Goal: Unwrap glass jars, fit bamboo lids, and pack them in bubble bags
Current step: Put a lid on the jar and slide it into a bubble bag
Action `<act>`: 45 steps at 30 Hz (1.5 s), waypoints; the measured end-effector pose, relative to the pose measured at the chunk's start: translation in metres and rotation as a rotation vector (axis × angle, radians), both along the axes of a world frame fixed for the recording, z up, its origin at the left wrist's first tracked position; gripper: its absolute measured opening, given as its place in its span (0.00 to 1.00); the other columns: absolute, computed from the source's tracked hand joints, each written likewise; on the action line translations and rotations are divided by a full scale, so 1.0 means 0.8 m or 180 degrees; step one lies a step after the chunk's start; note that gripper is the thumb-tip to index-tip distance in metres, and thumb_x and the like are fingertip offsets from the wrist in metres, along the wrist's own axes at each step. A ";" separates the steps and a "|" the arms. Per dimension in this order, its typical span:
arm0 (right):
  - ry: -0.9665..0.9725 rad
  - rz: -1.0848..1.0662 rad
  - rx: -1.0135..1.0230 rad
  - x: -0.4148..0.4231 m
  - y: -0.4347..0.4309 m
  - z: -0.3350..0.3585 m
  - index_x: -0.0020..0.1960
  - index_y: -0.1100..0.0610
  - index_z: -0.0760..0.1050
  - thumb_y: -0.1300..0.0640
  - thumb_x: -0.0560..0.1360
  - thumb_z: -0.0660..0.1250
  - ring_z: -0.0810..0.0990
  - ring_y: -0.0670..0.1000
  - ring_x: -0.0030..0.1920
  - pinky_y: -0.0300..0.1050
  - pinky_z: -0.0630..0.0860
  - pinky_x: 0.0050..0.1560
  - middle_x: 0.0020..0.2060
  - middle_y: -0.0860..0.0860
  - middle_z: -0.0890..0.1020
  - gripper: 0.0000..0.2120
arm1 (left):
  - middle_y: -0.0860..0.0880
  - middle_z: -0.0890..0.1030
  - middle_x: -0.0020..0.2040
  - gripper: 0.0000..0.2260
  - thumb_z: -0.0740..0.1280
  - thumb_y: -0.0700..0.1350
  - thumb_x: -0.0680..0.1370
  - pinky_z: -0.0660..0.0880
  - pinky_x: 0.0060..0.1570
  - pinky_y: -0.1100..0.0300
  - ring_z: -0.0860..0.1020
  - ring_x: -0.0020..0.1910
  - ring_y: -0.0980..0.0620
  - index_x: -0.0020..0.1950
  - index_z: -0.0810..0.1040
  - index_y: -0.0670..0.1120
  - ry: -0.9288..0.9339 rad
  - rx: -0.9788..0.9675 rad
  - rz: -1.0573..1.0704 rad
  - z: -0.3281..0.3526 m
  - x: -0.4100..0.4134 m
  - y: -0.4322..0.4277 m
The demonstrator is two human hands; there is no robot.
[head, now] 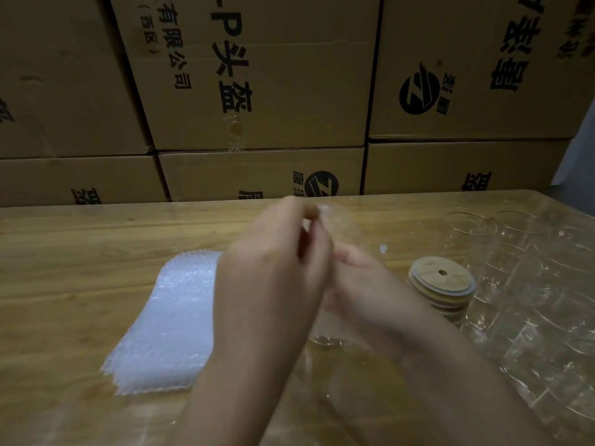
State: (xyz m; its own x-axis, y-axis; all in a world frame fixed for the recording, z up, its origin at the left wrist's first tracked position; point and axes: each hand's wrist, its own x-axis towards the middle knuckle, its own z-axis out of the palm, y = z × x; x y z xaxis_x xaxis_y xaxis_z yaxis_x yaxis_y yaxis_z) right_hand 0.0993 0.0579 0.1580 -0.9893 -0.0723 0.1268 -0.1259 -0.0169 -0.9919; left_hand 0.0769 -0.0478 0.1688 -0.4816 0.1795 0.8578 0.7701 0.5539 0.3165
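Both hands were together above the middle of the wooden table point(80, 252), closed on one thing between them. The left hand point(273, 281) sat in front, its fingertips point(314, 215) bunched and pinching the clear wrap point(335, 214) at the far, upper end of a glass jar point(326, 341). The right hand point(360, 278) lay just behind and to the right, touching the left and wrapped round the jar's side; blur hid how its fingers sat. The jar was tilted, one end pointing away under the pinched wrap and its near rim showing below the left wrist, lifted off the table.

A stack of white bubble bags point(170, 320) lay flat just left of the left forearm. A leaning stack of bamboo lids point(442, 283), the top one showing a small hole, stood just right of the right hand. Beyond the lids, more jars point(470, 225) stood close together at the table's right edge, with crinkled clear film over some. Printed cardboard boxes point(257, 91) were stacked along the table's far side.
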 end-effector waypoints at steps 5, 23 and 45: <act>0.0960 -0.0969 0.1504 0.009 0.016 0.005 0.56 0.47 0.79 0.62 0.80 0.60 0.81 0.44 0.49 0.43 0.79 0.47 0.49 0.40 0.83 0.14 | 0.56 0.75 0.30 0.04 0.66 0.44 0.77 0.69 0.30 0.65 0.74 0.29 0.58 0.50 0.79 0.48 -0.0902 0.0197 0.0344 -0.013 -0.041 -0.025; 0.1283 -0.1345 0.4179 0.007 0.041 0.008 0.54 0.51 0.78 0.57 0.79 0.58 0.76 0.46 0.53 0.42 0.71 0.52 0.49 0.43 0.79 0.11 | 0.58 0.77 0.41 0.10 0.62 0.55 0.72 0.71 0.35 0.61 0.75 0.37 0.61 0.45 0.80 0.52 -0.1430 -0.0926 0.0498 0.006 -0.044 -0.066; 0.0512 -0.1653 0.3943 -0.038 0.036 -0.059 0.57 0.44 0.56 0.36 0.70 0.66 0.73 0.48 0.50 0.44 0.73 0.40 0.60 0.45 0.65 0.26 | 0.59 0.81 0.50 0.15 0.68 0.46 0.76 0.70 0.37 0.64 0.78 0.40 0.60 0.63 0.78 0.50 -0.1971 -0.0321 0.0367 -0.008 -0.060 -0.056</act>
State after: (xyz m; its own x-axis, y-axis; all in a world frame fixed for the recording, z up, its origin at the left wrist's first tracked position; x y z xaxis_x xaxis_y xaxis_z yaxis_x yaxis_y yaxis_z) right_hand 0.0689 0.0871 0.1111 -0.9176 0.1520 0.3673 0.0404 0.9549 -0.2943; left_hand 0.0285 -0.0924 0.1620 -0.9039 0.1622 0.3958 0.3947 0.6726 0.6260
